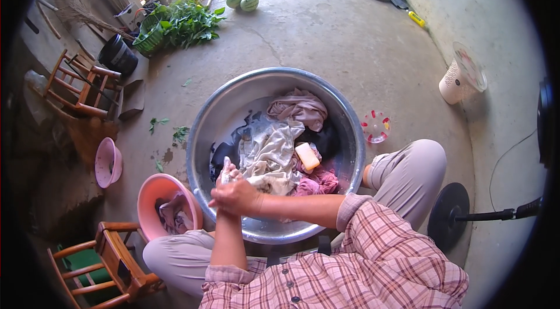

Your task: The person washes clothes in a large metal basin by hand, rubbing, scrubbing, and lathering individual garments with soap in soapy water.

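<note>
A wide metal basin point(199, 134) stands between my knees. My left hand point(229, 174) is raised over its near left rim, with whitish lather or cloth on it; which one I cannot tell. Crossing from the right, my right hand point(236, 197) is wrapped around the left hand near the wrist. Inside the basin a wet whitish garment point(269, 151) lies in the middle, and dark cloth point(224, 156) shows at the left. A bar of soap point(307, 156) rests on pink cloth point(321, 181). Farther back sits a bunched pale mauve cloth point(299, 108).
Left of the basin are a pink tub point(146, 204) holding cloth, a smaller pink basin point(104, 162) and a wooden chair point(118, 261). Leafy greens point(188, 22) and watermelons point(248, 3) lie farther off. A clear patterned lid point(375, 127), white bin point(457, 83) and round black stand base point(448, 217) are right.
</note>
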A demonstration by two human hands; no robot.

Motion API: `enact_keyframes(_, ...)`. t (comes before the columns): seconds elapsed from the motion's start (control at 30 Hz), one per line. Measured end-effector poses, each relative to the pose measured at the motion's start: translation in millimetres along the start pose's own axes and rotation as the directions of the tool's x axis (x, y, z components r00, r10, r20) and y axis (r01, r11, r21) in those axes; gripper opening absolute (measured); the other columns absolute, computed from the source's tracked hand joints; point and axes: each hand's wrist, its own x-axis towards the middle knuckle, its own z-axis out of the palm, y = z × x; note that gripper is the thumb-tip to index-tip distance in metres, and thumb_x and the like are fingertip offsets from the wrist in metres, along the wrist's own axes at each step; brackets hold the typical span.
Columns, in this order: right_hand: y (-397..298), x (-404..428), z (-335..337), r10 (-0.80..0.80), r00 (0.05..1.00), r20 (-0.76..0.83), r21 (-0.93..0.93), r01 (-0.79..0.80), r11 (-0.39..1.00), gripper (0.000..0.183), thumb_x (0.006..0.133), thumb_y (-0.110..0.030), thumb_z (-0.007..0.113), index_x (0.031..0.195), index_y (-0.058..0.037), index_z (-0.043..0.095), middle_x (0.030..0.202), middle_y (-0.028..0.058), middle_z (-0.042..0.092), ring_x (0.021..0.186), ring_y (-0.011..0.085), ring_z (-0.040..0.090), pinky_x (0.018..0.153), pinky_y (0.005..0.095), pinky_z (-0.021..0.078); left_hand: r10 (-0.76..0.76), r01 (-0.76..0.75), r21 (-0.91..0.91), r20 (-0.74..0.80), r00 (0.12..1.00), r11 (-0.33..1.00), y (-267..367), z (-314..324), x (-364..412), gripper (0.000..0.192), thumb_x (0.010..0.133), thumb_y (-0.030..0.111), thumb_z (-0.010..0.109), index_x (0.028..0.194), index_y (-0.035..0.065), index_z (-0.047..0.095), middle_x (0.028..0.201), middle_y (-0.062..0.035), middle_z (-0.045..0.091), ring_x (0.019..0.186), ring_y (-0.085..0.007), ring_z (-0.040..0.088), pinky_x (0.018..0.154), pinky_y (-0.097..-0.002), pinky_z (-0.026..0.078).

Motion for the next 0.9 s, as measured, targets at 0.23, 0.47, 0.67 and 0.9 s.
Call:
enact_keyframes(0.23,76.4,-11.6,-17.1,0.391,0.920,-0.023,-0.239,-0.384,0.892,0.035,0.092,-0.033,0.054,0.067,-0.0098,0.058,0.059,0.0122,0.059,0.053,0.0293,0.061,0.050,0.0398,0.0479,0.282,0.060,0.381,-0.772,0.569,0.923,-72.5,26.1,23.9,0.017,0.094,0.022,0.051,0.106,0.0112,0.058,0.087,-0.0048,0.058,0.080,-0.0133,0.060,0.073,-0.0240,0.049)
enact_keyframes(0.47,13.0,-26.9,11.0,0.210,0.978,-0.008,-0.031,-0.211,0.977,0.033,0.090,-0.033,0.057,0.067,-0.0102,0.057,0.058,0.0110,0.057,0.052,0.0312,0.061,0.047,0.0414,0.0475,0.176,-0.162,0.070,-0.281,0.943,0.984,-31.9,-7.3,-9.7,0.023,0.095,0.025,0.050,0.110,0.0103,0.057,0.094,-0.0054,0.059,0.086,-0.0149,0.060,0.076,-0.0265,0.050)
enact_keyframes(0.67,78.6,-26.2,-16.4,0.317,0.948,0.006,-0.314,-0.299,0.901,0.038,0.094,-0.032,0.052,0.067,-0.0067,0.058,0.065,0.0137,0.061,0.060,0.0309,0.063,0.053,0.0415,0.0494,0.279,0.018,0.354,-0.766,0.579,0.935,-79.6,25.8,23.2,0.027,0.096,0.029,0.049,0.114,0.0095,0.057,0.100,-0.0058,0.059,0.091,-0.0164,0.060,0.078,-0.0287,0.051)
enact_keyframes(0.9,17.9,-26.3,5.6,0.305,0.951,0.052,-0.048,-0.303,0.952,0.030,0.092,-0.032,0.055,0.073,-0.0095,0.058,0.062,0.0119,0.058,0.060,0.0309,0.063,0.053,0.0421,0.0486,0.183,-0.173,0.060,-0.265,0.947,0.983,-40.6,-8.0,-6.2,0.033,0.097,0.032,0.048,0.118,0.0086,0.056,0.106,-0.0064,0.060,0.096,-0.0180,0.060,0.081,-0.0313,0.051)
